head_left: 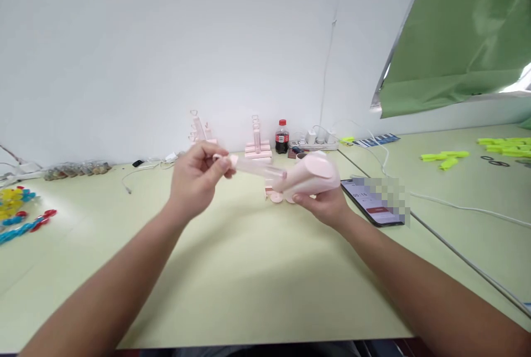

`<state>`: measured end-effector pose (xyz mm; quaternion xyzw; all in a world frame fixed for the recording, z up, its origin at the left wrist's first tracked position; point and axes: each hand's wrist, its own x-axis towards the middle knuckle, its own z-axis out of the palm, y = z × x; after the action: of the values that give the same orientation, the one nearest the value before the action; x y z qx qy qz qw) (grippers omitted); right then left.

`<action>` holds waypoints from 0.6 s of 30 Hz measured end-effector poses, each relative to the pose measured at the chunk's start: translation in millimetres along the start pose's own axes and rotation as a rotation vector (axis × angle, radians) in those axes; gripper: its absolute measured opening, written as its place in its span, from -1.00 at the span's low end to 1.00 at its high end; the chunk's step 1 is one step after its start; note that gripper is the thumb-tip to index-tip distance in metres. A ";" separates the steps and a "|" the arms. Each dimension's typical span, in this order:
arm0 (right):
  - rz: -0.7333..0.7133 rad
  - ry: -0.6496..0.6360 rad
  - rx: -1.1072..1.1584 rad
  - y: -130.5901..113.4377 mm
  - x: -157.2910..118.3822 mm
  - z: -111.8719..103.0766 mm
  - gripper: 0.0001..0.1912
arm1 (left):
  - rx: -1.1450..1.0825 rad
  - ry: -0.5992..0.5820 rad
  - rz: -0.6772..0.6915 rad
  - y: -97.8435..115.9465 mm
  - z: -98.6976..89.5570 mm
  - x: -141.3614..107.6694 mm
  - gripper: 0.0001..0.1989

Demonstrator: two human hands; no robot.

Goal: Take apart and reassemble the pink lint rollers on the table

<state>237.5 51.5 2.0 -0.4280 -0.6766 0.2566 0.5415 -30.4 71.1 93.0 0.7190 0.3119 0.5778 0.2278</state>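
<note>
My left hand (pixel 198 179) pinches the pink end of a slim, see-through pink tube (pixel 259 169) between thumb and fingers. The tube lies almost level above the table, and its far tip meets or overlaps a pale pink rounded plastic part (pixel 312 173). Whether the tip is inside that part I cannot tell. My right hand (pixel 326 205) grips the rounded part from below, with most fingers hidden behind it. Small pink discs (pixel 276 197) and other pink pieces lie on the table behind, partly covered by the right hand's part.
Pink assemblies (pixel 257 144) with upright tubes stand by the wall, near a cola bottle (pixel 282 137) and a power strip (pixel 319 144). A phone (pixel 375 202) lies right, among white cables. Yellow-green pieces (pixel 444 157) are far right; colourful twisted pieces (pixel 25 224) lie left.
</note>
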 end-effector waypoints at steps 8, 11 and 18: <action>0.030 -0.028 -0.163 -2.6 -2.3 24.4 -0.43 | 0.824 -0.261 0.153 -42.2 -4.9 -41.8 -0.80; -0.002 -0.112 -0.273 -14.5 1.3 38.3 -0.49 | 0.891 -0.413 0.186 -45.3 5.3 -48.6 -0.73; -0.131 -0.133 -0.591 -42.0 60.6 23.9 -0.50 | 0.837 -0.231 -0.028 -73.0 -11.3 -46.8 -0.75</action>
<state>199.2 85.2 60.5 -0.5045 -0.7822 0.0407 0.3634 -61.4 88.6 13.1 0.8050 0.5014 0.3143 -0.0421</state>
